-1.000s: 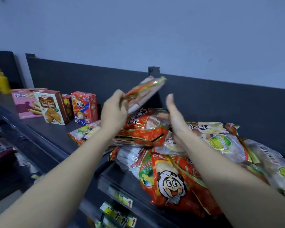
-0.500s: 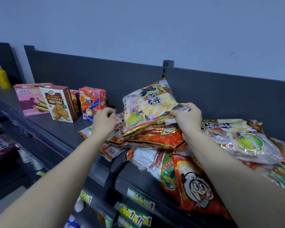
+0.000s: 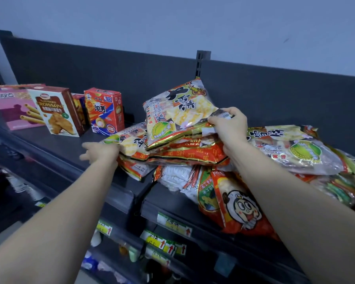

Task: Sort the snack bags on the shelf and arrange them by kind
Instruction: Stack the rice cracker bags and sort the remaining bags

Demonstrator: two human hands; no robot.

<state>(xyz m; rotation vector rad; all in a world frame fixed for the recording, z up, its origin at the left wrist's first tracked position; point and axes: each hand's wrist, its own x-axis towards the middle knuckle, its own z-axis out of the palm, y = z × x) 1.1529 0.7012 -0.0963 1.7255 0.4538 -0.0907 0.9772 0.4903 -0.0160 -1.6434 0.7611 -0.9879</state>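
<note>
Snack bags (image 3: 193, 156) lie in a loose heap on the dark top shelf (image 3: 55, 144), to the right of its middle. My right hand (image 3: 230, 126) grips the topmost one, a yellow rice-cracker bag (image 3: 178, 111), with fingers curled round its lower right corner. That bag is tilted, its top edge raised toward the back panel and its lower edge resting on the pile.

Directly under it lies a red-and-gold bag (image 3: 189, 154). A second yellow bag (image 3: 129, 140) sticks out to the left. My left hand (image 3: 100, 152) is at the left end of that bag, touching its edge. The hand is blurred, with fingers pointing left, and I cannot tell whether it holds the bag.

Lower in the heap a white bag (image 3: 178, 179) shows. A red bag with a cartoon face (image 3: 240, 210) hangs over the shelf's front edge beneath my right forearm. Another yellow bag with a green emblem (image 3: 291, 148) lies flat just right of my right hand.

Further left on the same shelf, apart from the bags, three boxes stand upright. They are a pink wafer-roll box (image 3: 12, 107), a brown croissant box (image 3: 57, 111) and a red box (image 3: 105, 111). Price labels (image 3: 172, 224) line the shelf edges below.
</note>
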